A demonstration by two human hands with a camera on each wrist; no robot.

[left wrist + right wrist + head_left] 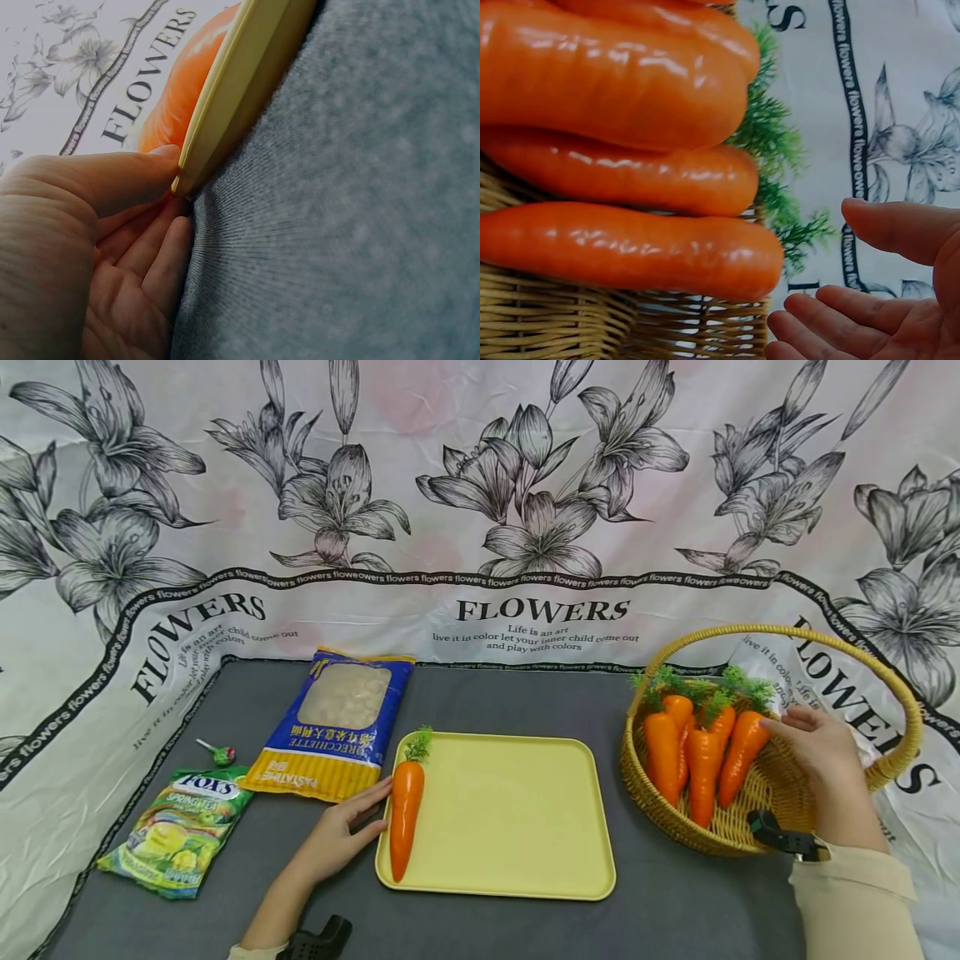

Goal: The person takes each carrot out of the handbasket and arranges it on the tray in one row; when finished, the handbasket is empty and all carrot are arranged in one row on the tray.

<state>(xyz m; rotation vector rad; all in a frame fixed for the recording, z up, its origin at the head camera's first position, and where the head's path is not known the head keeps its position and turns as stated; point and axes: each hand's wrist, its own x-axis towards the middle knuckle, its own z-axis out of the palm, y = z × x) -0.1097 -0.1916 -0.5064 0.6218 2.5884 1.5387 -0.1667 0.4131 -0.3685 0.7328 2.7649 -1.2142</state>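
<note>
In the head view my left hand [347, 833] is at the left edge of a yellow tray [510, 818], its fingers fairly straight. Up close, the thumb and fingertips [171, 159] touch the tray's rim [225, 97]. An orange carrot [406, 822] with a green top lies along the tray's left side. Inside the wicker basket [675, 827] at the right, several carrots [702, 768] lean together, tops toward the back. My right hand [821, 747] is over the basket beside the rightmost carrot [630, 247], thumb and fingers spread apart and holding nothing.
The basket's tall handle [795, 631] arches over the right hand. Left of the tray lie a blue and yellow pasta bag [330, 731], a green candy bag [180, 831] and a small lollipop [222, 755]. A flower-printed cloth [525, 527] stands behind the grey tabletop [510, 693].
</note>
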